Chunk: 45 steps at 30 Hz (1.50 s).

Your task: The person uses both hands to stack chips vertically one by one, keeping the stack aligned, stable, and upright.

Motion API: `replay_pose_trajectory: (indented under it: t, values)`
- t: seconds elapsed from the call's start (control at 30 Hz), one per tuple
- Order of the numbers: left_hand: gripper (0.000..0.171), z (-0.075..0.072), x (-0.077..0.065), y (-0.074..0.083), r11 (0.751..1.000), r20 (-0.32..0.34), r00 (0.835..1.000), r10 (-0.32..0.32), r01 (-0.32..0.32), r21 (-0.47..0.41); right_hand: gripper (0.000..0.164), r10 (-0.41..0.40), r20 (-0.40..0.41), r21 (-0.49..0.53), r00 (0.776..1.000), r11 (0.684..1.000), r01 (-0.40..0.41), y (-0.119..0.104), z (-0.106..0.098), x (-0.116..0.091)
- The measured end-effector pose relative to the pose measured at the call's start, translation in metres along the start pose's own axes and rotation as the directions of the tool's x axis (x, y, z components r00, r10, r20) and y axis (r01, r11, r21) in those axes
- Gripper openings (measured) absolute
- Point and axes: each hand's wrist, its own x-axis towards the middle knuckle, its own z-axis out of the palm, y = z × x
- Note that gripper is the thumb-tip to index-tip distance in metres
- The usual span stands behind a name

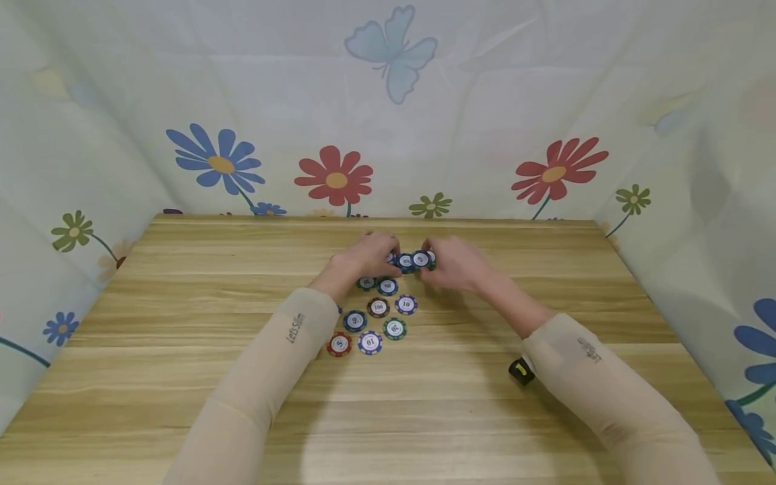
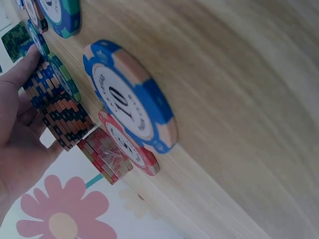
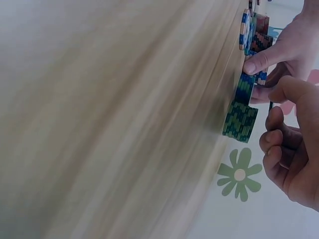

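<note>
Several poker chip stacks stand in a row at the back of the table: red [image 2: 103,157], black [image 2: 68,120], blue [image 2: 43,83], dark blue-green [image 3: 243,89] and green [image 3: 240,123]. My left hand [image 1: 371,254] grips the row about the blue-green stack, thumb on the near side and fingers behind. Just above the stacks, my right hand [image 1: 456,263] pinches a single dark poker chip [image 1: 421,259] between thumb and forefinger. Its other fingers are curled. Seen edge-on in the right wrist view, this chip [image 3: 271,105] shows only as a thin dark strip.
Loose chips lie flat in front of the stacks, among them a blue 10 [image 1: 370,342], a red 5 [image 1: 339,344], a green 20 [image 1: 395,329] and a 100 [image 1: 378,307]. A small black object with a yellow mark [image 1: 521,371] sits by my right sleeve. Flowered sheeting surrounds the table.
</note>
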Motion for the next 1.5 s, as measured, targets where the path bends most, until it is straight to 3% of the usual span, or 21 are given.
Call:
replay_pose_trajectory:
  t: [0.5,0.93,1.33,1.5]
  values:
    - [0.046,0.002,0.0,0.0,1.0,-0.001,1.0,-0.018,0.018,-0.025,0.04,0.054,0.073,-0.032,0.996,0.998,-0.052,-0.009,0.007,0.025]
    - [0.046,0.003,0.001,0.0,0.999,-0.005,1.0,-0.026,0.026,-0.024,0.036,0.06,0.107,-0.013,0.993,0.998,-0.058,-0.01,0.013,0.031]
    - [0.047,0.004,0.001,-0.002,1.0,-0.007,1.0,-0.02,0.02,-0.013,0.045,0.055,0.121,0.029,0.991,0.998,-0.059,-0.006,0.014,0.029]
    - [0.046,0.003,0.0,-0.002,1.0,-0.006,1.0,-0.021,0.021,-0.005,0.039,0.043,0.119,0.031,0.992,0.998,-0.047,-0.005,0.014,0.029]
